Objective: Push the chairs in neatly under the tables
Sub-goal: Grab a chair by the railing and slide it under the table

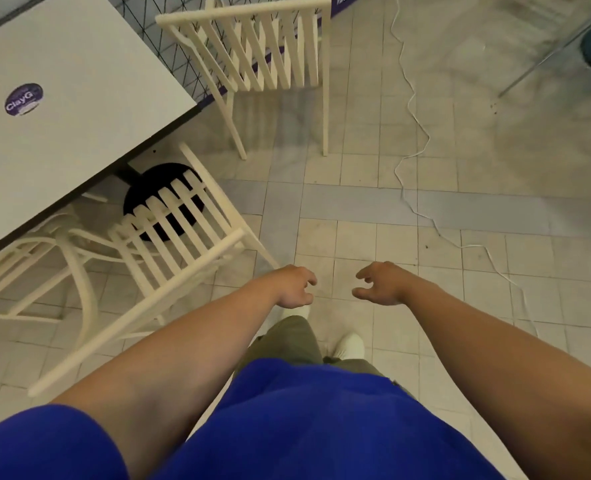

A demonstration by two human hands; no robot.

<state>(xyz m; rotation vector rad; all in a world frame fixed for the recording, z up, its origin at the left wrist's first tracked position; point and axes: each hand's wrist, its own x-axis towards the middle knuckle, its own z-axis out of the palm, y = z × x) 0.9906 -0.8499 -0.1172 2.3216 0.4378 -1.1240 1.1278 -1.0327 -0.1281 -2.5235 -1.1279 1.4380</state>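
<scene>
A white table (79, 81) with a round purple sticker fills the upper left. A cream slatted chair (169, 233) stands at its near edge, seat tucked partly under the top, backrest toward me. A second cream slatted chair (269, 53) stands apart from the table's far right corner, out on the tiled floor. My left hand (295, 287) hangs over the floor just right of the near chair's backrest, touching nothing, fingers loosely curled and apart. My right hand (378, 282) is level with it, also holding nothing.
A thin white cable (422, 140) snakes across the tiled floor on the right. A black wire grid panel (183, 53) stands behind the far chair. Metal legs of other furniture (543, 53) show at the top right. The table's black round base (164, 199) sits under it.
</scene>
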